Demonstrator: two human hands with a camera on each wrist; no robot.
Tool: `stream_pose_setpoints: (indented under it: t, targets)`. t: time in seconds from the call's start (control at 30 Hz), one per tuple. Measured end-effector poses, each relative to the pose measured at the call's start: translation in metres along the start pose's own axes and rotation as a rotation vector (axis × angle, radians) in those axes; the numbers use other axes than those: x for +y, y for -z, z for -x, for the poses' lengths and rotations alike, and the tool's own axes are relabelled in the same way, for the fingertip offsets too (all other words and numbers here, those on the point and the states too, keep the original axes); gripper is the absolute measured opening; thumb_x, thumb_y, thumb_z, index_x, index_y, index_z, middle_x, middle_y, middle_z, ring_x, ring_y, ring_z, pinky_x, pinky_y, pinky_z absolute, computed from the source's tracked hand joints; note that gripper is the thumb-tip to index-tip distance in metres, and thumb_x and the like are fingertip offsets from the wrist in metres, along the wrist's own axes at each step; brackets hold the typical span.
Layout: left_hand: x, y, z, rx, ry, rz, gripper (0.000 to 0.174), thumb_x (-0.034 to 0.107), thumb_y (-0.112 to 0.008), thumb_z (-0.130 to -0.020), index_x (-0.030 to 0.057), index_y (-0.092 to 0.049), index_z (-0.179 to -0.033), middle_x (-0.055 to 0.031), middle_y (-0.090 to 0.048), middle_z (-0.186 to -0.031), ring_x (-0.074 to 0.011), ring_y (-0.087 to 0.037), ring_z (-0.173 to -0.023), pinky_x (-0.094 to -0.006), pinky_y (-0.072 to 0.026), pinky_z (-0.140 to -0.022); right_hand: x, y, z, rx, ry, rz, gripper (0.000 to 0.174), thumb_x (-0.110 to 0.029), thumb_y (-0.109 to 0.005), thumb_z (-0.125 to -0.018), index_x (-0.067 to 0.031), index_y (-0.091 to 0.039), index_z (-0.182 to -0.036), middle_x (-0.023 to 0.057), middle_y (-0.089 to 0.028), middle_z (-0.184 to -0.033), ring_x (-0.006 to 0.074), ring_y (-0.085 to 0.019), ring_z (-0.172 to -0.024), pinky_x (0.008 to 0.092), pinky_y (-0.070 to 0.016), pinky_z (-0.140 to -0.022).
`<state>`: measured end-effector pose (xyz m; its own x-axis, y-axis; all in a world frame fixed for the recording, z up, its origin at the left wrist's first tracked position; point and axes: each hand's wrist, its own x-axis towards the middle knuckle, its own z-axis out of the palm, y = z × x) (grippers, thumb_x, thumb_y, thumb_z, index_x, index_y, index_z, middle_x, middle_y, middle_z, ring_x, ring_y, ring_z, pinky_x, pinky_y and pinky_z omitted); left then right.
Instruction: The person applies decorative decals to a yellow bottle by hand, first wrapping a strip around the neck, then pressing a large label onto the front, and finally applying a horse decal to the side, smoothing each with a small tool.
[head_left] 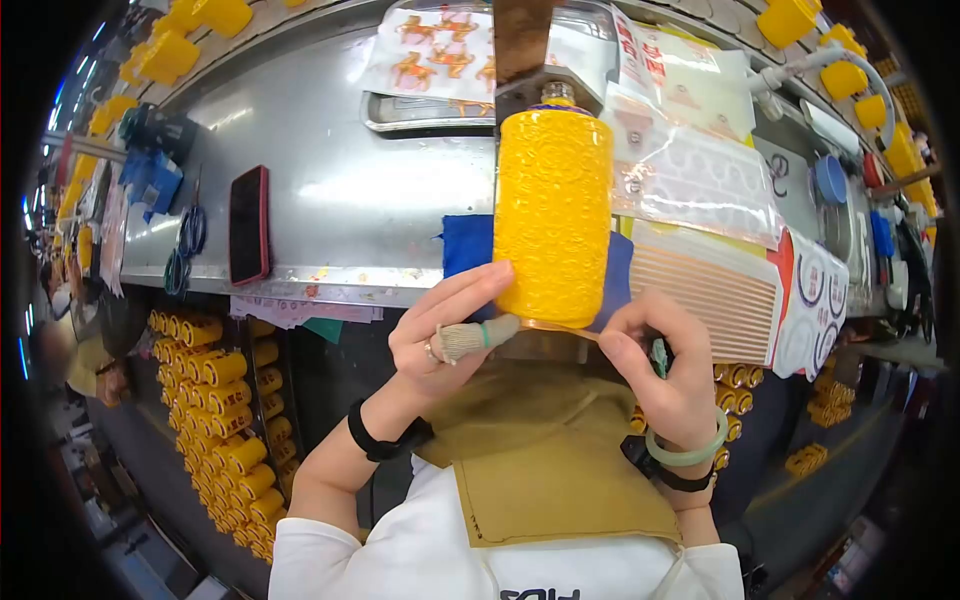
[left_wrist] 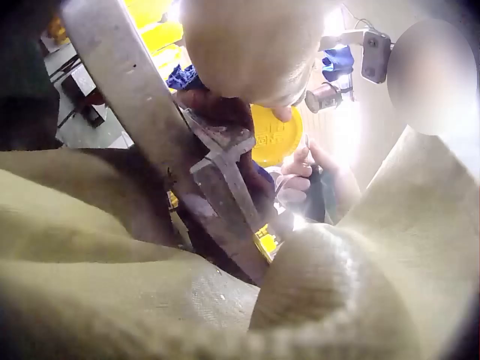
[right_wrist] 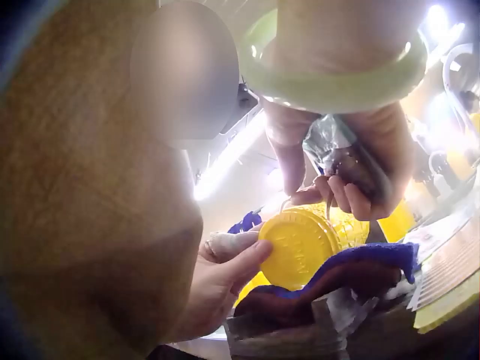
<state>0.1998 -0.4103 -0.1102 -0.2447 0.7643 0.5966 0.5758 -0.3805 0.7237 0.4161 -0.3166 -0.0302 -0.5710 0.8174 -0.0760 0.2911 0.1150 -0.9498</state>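
Observation:
A yellow embossed bottle [head_left: 553,215] lies on its side over a blue cloth [head_left: 468,245], its silver neck pointing away and its flat base toward the body. My left hand [head_left: 437,325] grips the base end from the left, with a tan cover on one finger. In the right wrist view the left thumb [right_wrist: 257,255] touches the base rim. A thin orange-brown strip [head_left: 562,327] runs along the base edge. My right hand [head_left: 660,365] pinches its right end between thumb and forefinger. Its other fingers curl round a dark piece in clear plastic [right_wrist: 349,161].
Strip sheets [head_left: 700,290] and printed film [head_left: 690,170] lie to the right. A metal tray [head_left: 420,112] carries a patterned sheet [head_left: 425,55]. On the left are a phone [head_left: 250,225] and scissors [head_left: 185,240]. Stacked yellow bottles [head_left: 215,400] stand below the bench.

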Motion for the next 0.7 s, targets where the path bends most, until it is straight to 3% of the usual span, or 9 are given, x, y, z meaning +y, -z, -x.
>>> stream_pose_setpoints:
  t: [0.3,0.33,0.43,0.47,0.6,0.7]
  targets:
    - [0.001,-0.001,-0.024,-0.126,-0.337,-0.140,0.017,-0.002,-0.080,-0.080,0.0004,-0.077,-0.097,-0.0167,-0.073,-0.119,-0.0344,-0.072,-0.111,-0.0414,-0.0625,-0.094,0.008,0.003,-0.008,-0.006,-0.003,0.032,0.010,-0.005,-0.074,-0.088,0.0010,-0.066,-0.086,0.0069,-0.060,-0.076,0.0156,-0.054,-0.066,0.0297,-0.0434,-0.063]
    - [0.005,-0.003,-0.018,-0.086,-0.165,-0.126,0.022,-0.002,-0.082,-0.079,-0.0010,-0.075,-0.100,-0.0170,-0.073,-0.118,-0.0357,-0.072,-0.110,-0.0412,-0.0628,-0.093,0.008,0.004,-0.009,0.000,-0.009,0.030,0.010,-0.005,-0.074,-0.088,0.0010,-0.066,-0.086,0.0069,-0.060,-0.076,0.0156,-0.054,-0.066,0.0297,-0.0434,-0.063]
    - [0.003,-0.010,-0.009,0.025,-0.075,-0.063,0.030,-0.004,-0.083,-0.076,-0.0049,-0.072,-0.104,-0.0172,-0.073,-0.117,-0.0365,-0.072,-0.109,-0.0407,-0.0627,-0.093,0.010,0.004,-0.010,-0.012,-0.008,0.062,0.011,-0.006,-0.075,-0.087,0.0009,-0.067,-0.086,0.0071,-0.061,-0.076,0.0168,-0.054,-0.066,0.0306,-0.0441,-0.063]
    - [-0.004,-0.008,-0.008,0.008,-0.209,-0.105,0.035,-0.006,-0.084,-0.074,-0.0073,-0.072,-0.107,-0.0165,-0.073,-0.118,-0.0363,-0.072,-0.110,-0.0401,-0.0626,-0.093,0.011,0.004,-0.010,-0.017,0.007,0.058,0.011,-0.006,-0.075,-0.087,0.0008,-0.067,-0.086,0.0073,-0.062,-0.077,0.0174,-0.055,-0.066,0.0310,-0.0443,-0.062]
    - [0.003,-0.001,-0.006,-0.056,-0.231,-0.163,0.034,-0.004,-0.083,-0.076,-0.0049,-0.073,-0.108,-0.0172,-0.072,-0.121,-0.0366,-0.070,-0.114,-0.0416,-0.0614,-0.095,0.011,0.005,-0.009,-0.013,0.035,0.049,0.011,-0.007,-0.075,-0.087,0.0004,-0.067,-0.086,0.0079,-0.063,-0.077,0.0189,-0.056,-0.066,0.0320,-0.0448,-0.062]
    - [0.011,0.002,-0.008,-0.142,-0.129,-0.184,0.028,-0.001,-0.080,-0.079,-0.0007,-0.074,-0.107,-0.0184,-0.070,-0.124,-0.0377,-0.067,-0.119,-0.0439,-0.0598,-0.099,0.011,0.006,-0.009,-0.018,0.009,0.051,0.011,-0.007,-0.076,-0.087,0.0005,-0.068,-0.087,0.0082,-0.063,-0.078,0.0192,-0.056,-0.066,0.0323,-0.0450,-0.063]
